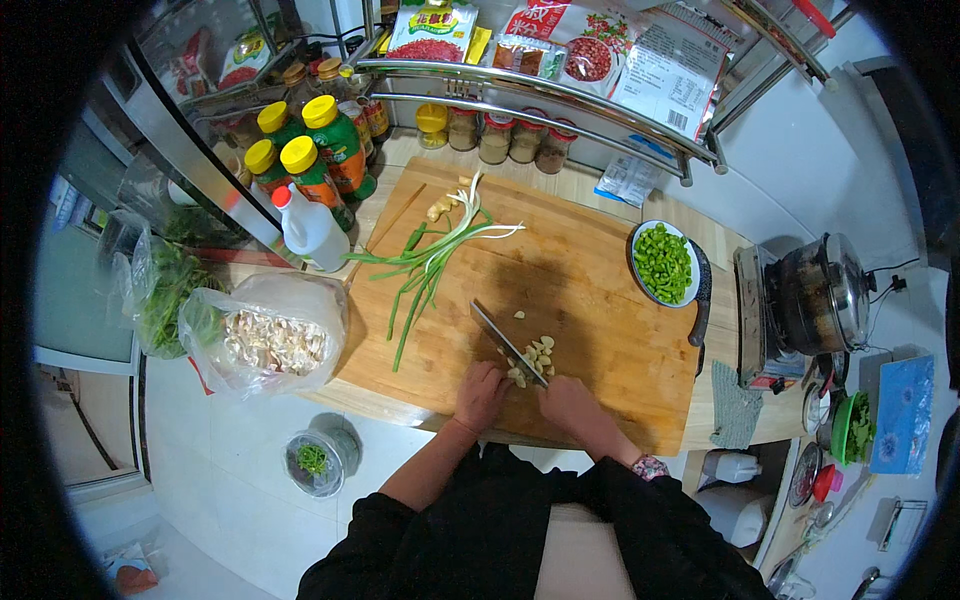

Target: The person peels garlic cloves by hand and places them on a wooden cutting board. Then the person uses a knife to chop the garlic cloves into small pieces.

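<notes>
My right hand (pixel 574 409) grips the handle of a kitchen knife (pixel 496 328), whose blade points away and to the left over the wooden cutting board (pixel 600 300). Cut garlic pieces (pixel 541 352) lie in a small heap along the blade's right side, and a few more are to its left. With fingers curled, my left hand (pixel 482 396) rests on the board beside the blade, its fingertips next to some garlic; whether it pinches a piece is hidden. One garlic piece (pixel 519 315) lies apart, farther up the board.
Scallions (pixel 442 255) and ginger (pixel 441 208) lie on the board's upper left. A bowl of chopped green peppers (pixel 664 262) sits at its right. Left stands a bag of cut mushrooms (pixel 274 341), near a white jug (pixel 315 232). A pot (pixel 814 296) stands on a stove far right.
</notes>
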Available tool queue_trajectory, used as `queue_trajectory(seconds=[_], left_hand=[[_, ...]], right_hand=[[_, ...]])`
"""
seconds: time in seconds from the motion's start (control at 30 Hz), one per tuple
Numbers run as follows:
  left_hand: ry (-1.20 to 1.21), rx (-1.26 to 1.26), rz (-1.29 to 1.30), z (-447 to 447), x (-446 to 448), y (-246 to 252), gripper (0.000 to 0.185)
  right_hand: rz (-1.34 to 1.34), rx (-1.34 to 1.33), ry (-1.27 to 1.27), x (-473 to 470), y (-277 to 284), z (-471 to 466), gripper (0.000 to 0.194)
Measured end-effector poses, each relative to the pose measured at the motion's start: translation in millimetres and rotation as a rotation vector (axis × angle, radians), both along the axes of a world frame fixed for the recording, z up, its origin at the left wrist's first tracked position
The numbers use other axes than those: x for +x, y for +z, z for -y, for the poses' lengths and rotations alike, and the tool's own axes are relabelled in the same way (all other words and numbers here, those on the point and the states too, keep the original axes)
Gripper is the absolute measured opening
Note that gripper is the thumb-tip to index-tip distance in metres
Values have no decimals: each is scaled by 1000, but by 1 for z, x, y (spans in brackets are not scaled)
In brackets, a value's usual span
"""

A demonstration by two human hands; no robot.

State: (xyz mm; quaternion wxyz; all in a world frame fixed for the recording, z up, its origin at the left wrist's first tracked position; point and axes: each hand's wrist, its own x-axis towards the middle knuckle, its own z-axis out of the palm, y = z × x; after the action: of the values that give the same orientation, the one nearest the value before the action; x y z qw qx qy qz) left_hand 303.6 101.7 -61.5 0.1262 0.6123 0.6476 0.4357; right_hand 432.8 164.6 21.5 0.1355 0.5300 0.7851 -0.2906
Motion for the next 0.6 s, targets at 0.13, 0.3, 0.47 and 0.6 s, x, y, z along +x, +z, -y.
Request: queue_trajectory(seconds=[0.13,0.3,0.47,0.6], left_hand=[[-14,-27,12,2,-1,-9,11],[-37,49,-31,0,-1,-13,11],[-28,55,-34,2,-1,-15,10],[-22,52,-46,-1,0,-7,10]], right_hand=[[-3,62,70,-1,-2,14,32],[-24,45,61,7,-16,11,34],[-34,56,71,1,-13,13,35],[-27,107,96,9,-27,17,34]])
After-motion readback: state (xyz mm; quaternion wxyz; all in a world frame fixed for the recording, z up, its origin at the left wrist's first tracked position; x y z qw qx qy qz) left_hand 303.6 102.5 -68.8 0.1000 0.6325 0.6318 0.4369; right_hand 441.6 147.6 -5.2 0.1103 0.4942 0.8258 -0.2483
